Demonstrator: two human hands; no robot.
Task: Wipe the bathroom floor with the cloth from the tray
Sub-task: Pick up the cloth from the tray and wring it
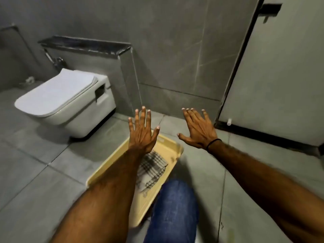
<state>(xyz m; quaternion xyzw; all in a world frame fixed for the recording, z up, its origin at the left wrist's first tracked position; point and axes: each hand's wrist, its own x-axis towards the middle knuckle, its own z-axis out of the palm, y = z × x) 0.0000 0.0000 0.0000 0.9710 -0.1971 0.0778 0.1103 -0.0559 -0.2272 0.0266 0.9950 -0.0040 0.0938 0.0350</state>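
I see the grey tiled bathroom floor (43, 172), then the white wall-hung toilet (66, 102) at left. The pale yellow plastic tray (168, 146) lies on the tiles, with the black-and-white checked cloth (152, 169) inside it. My left hand (142, 135) and right hand (199, 132) hover spread, empty.

No legible text (none anywhere)

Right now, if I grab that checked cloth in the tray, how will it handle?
The cloth lies rumpled and folded in the tray, so it will probably droop and unfold when lifted. It looks thin, so likely light. Both the left hand and right hand are open and free to gather it.
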